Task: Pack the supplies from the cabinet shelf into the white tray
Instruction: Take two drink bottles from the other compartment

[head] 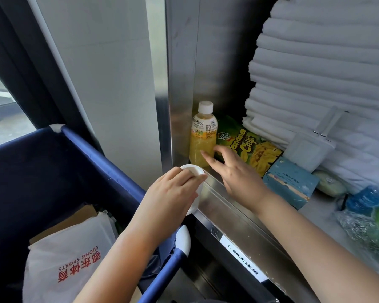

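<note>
A yellow juice bottle (202, 133) with a white cap stands upright in the shelf's left corner. My right hand (234, 174) reaches toward it with spread fingers, fingertips at its lower side. A green banana chips bag (253, 147) lies flat right behind that hand. My left hand (173, 192) grips a white paper cup (194, 169) just in front of the steel shelf edge (230, 206). A blue tissue box (291, 182) lies further right. No white tray is in view.
Folded white towels (319, 68) are stacked at the back right, with a clear plastic container (309, 149) before them. Wrapped water bottles (368, 213) lie at the right. Below left hangs a blue fabric cart bag (53, 171) holding a white shopping bag (70, 259).
</note>
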A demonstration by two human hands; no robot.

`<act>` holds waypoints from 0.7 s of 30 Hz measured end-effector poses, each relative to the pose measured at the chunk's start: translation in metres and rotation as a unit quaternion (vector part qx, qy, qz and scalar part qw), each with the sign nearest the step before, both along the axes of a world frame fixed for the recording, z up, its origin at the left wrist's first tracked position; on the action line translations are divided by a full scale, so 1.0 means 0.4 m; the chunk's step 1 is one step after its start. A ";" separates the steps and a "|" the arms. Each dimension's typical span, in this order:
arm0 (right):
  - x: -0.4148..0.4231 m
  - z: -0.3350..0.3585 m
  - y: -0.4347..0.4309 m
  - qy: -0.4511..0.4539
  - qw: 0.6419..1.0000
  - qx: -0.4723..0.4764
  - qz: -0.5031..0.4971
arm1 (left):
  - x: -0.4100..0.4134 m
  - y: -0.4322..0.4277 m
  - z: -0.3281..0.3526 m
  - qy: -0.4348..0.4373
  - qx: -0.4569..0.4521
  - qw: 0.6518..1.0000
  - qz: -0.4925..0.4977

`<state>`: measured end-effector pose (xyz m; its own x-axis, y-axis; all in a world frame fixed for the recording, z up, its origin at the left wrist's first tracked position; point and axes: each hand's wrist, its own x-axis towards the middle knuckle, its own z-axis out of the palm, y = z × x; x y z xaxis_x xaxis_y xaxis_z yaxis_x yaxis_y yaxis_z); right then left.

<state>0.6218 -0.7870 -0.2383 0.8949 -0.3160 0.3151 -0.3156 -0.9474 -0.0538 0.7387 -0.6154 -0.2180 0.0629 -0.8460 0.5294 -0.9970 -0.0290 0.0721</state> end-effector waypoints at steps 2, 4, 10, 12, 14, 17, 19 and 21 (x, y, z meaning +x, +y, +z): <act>0.008 -0.004 0.001 0.007 1.000 -0.013 -0.009 | 0.001 0.002 -0.004 0.000 0.007 1.000 -0.001; 0.018 -0.008 -0.003 0.009 1.000 -0.010 -0.010 | 0.001 0.002 -0.006 -0.002 0.010 1.000 -0.003; 0.011 -0.014 -0.017 0.004 1.000 -0.001 0.003 | 0.001 0.005 -0.007 -0.002 0.010 1.000 0.000; 0.008 -0.019 -0.017 0.002 1.000 0.005 0.006 | -0.002 0.005 -0.008 -0.005 0.010 1.000 -0.001; 0.008 -0.021 -0.017 -0.008 1.000 0.017 0.010 | -0.005 0.007 -0.009 -0.006 0.009 1.000 -0.003; 0.010 -0.019 -0.018 -0.039 0.997 0.056 0.024 | -0.005 0.010 -0.009 -0.006 0.011 1.000 -0.004; 0.013 -0.020 -0.022 -0.052 0.995 0.076 0.030 | -0.006 0.011 -0.008 -0.003 0.013 1.000 -0.007; 0.016 -0.024 -0.027 -0.048 0.995 0.079 0.034 | -0.008 0.011 -0.006 -0.001 0.014 1.000 -0.008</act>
<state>0.6284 -0.7978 -0.2480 0.8845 -0.3076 0.3508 -0.2371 -0.9439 -0.2297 0.7357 -0.6110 -0.2205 0.0484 -0.8619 0.5048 -0.9974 -0.0148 0.0704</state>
